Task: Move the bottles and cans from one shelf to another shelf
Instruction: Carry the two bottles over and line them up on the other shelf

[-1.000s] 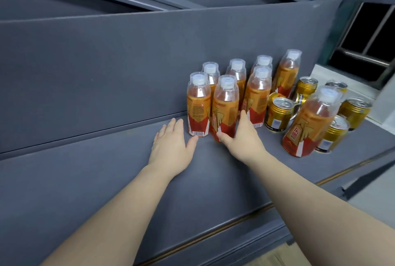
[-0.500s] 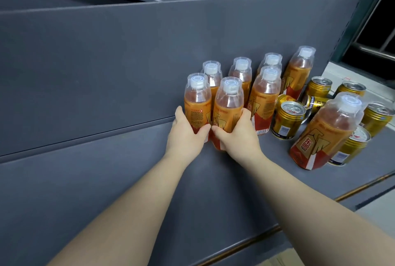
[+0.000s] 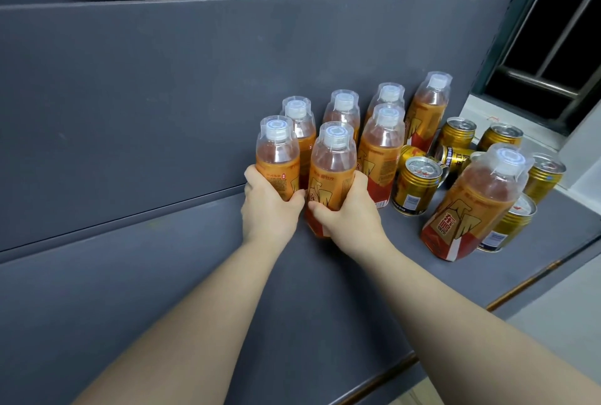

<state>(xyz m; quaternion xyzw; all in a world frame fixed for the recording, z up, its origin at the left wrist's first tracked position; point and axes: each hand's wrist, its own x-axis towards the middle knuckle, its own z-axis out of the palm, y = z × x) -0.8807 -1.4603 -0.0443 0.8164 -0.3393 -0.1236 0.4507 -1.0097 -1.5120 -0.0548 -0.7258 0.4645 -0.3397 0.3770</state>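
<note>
Both hands clamped on the two front bottles on the grey shelf (image 3: 162, 274).

The left hand (image 3: 270, 209) curls round the leftmost bottle (image 3: 278, 157), which holds amber drink under a white cap. Just beside it, the right hand (image 3: 348, 212) grips the neighbouring bottle (image 3: 331, 170), thumbs nearly touching. Behind the hands stand five more capped bottles (image 3: 383, 144). Right of the right hand, gold cans (image 3: 418, 186) cluster around one nearer bottle (image 3: 478, 206).

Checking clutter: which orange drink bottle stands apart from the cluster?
The clear plastic bottle of orange drink far right, among the gold metal cans; the other seven stand packed together.
</note>
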